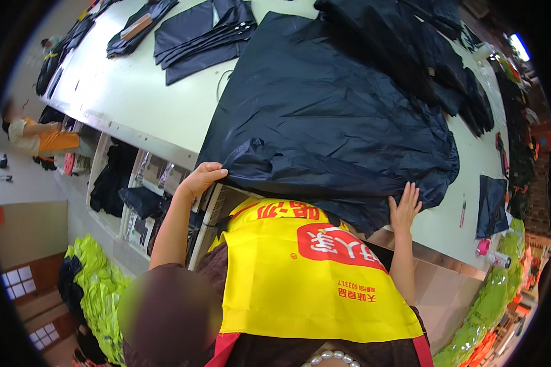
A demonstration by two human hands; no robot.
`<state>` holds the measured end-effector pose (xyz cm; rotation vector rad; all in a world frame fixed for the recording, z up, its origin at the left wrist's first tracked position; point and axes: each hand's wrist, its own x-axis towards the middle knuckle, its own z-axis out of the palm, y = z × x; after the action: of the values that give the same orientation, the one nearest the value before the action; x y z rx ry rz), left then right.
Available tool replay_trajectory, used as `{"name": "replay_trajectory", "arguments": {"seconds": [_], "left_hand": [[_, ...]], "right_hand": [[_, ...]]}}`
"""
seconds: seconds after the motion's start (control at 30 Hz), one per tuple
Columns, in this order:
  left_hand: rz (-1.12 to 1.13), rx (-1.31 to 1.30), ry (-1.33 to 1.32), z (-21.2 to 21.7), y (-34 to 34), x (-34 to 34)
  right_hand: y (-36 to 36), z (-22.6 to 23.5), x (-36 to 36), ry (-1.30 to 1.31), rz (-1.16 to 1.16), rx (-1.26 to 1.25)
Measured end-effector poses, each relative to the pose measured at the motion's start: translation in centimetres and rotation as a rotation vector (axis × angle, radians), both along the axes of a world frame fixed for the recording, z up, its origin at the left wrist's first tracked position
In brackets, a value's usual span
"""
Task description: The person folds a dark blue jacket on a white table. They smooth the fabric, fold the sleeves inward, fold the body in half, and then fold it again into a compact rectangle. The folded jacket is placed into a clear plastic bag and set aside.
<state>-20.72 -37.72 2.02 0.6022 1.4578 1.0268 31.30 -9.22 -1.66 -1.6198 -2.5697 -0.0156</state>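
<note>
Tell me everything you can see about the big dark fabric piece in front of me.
The dark fabric is blue-black, thin-looking and faintly shiny, like a synthetic. It lies spread on the pale table, creased, with a puckered patch near its near-left corner and a gathered-looking right edge. Its near side reaches the table's edge. The left hand pinches that corner; the right hand rests open on the near side, toward the right.

Fabric [324,104] on table [134,101] — stack [202,40] on its left, separate piece [492,205] right.
</note>
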Motion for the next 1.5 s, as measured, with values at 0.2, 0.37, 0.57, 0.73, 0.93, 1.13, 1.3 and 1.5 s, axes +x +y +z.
{"name": "replay_trajectory", "arguments": {"seconds": [0.2,0.37,0.57,0.73,0.93,1.13,1.3,1.5], "left_hand": [[0.115,-0.016,0.235,3.0,3.2,-1.7],[-0.334,0.29,0.336,2.9,10.6,0.3],[-0.569,0.276,0.073,4.0,12.2,1.9],[0.244,0.525,0.419,3.9,11.1,1.1],[0.536,0.323,0.469,-0.4,9.5,1.0],[0.297,-0.227,-0.347,2.8,5.9,3.3],[0.47,-0.037,-0.299,1.9,4.6,4.3],[0.35,-0.145,0.341,0.0,2.8,0.9]], "right_hand": [[0.1,2.4,-2.0,0.017,0.052,-0.079],[-2.0,2.0,-6.8,0.078,0.102,-0.011],[-2.5,0.0,-6.4,-0.06,0.057,-0.003],[-2.7,0.0,-6.5,-0.02,0.046,0.016],[-2.5,0.3,-6.8,-0.036,0.059,0.004],[-2.7,0.3,-6.7,-0.054,0.038,-0.009],[-2.7,0.1,-6.8,-0.055,0.055,0.001],[-2.5,0.5,-6.9,-0.025,0.108,-0.012]]}}
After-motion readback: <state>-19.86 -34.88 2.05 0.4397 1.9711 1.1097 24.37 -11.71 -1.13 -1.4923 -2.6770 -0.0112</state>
